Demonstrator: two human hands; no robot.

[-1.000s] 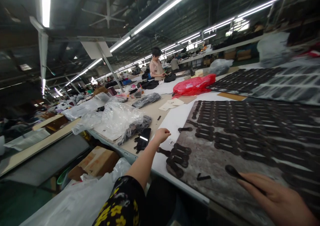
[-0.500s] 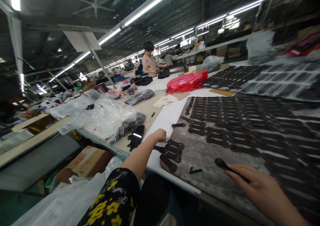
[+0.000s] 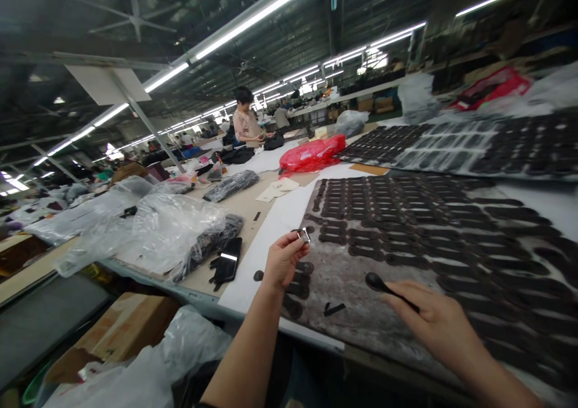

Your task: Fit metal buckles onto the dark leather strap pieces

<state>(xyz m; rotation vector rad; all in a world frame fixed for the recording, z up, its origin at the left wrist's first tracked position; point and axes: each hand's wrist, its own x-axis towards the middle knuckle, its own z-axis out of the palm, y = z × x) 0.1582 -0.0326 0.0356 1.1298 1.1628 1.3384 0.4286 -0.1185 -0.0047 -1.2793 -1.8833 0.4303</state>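
Between the thumb and fingers of my left hand (image 3: 283,261) is a small shiny metal buckle (image 3: 304,235), held above the left edge of a grey board (image 3: 334,275). A dark strap piece with a rounded end (image 3: 376,281) is pinched in my right hand (image 3: 422,312), over the board's lower middle. Rows of dark dumbbell-shaped pieces (image 3: 365,251) cover the board's back and right. Several more dark pieces (image 3: 295,306) lie just below my left hand, partly hidden by it. Two short black strips (image 3: 334,309) rest near the front edge.
A phone (image 3: 230,259) and clear plastic bags (image 3: 167,221) lie on the left of the table. A red bag (image 3: 311,153) and a second board of pieces (image 3: 456,146) are further back. A cardboard box (image 3: 121,324) stands below left. A person (image 3: 246,122) works beyond.
My left hand has turned upward, showing the metal buckle in its fingers. The right hand still holds the dark piece, now slightly further left in view. The camera view has shifted right.
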